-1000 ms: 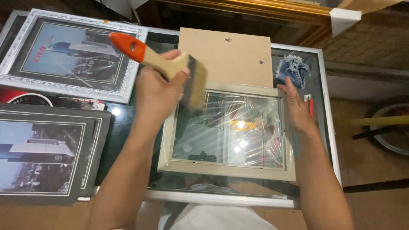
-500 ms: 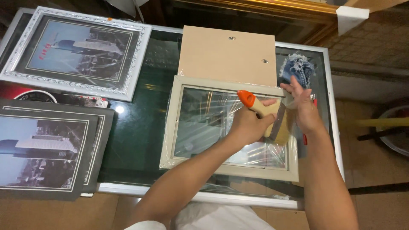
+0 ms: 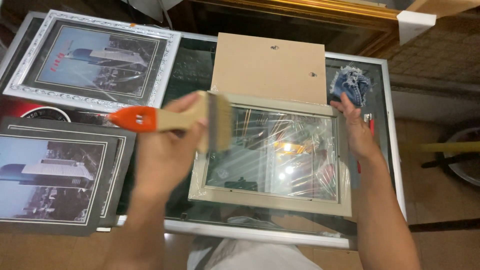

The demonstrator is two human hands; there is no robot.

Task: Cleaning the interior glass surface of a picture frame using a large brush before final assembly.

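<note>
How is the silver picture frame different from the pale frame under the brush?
The silver frame has a bumpy, patterned border and holds a building picture; the pale frame has a plain beige border and only shiny glass, no picture. The silver frame lies untouched at the back left; the pale frame is steadied by the right hand while the left hand holds a brush over it. Both lie flat on the glass table.

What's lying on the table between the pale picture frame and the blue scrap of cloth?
In the head view, only the right hand: it rests on the pale frame's right edge, fingertips reaching up towards the blue cloth.
</note>
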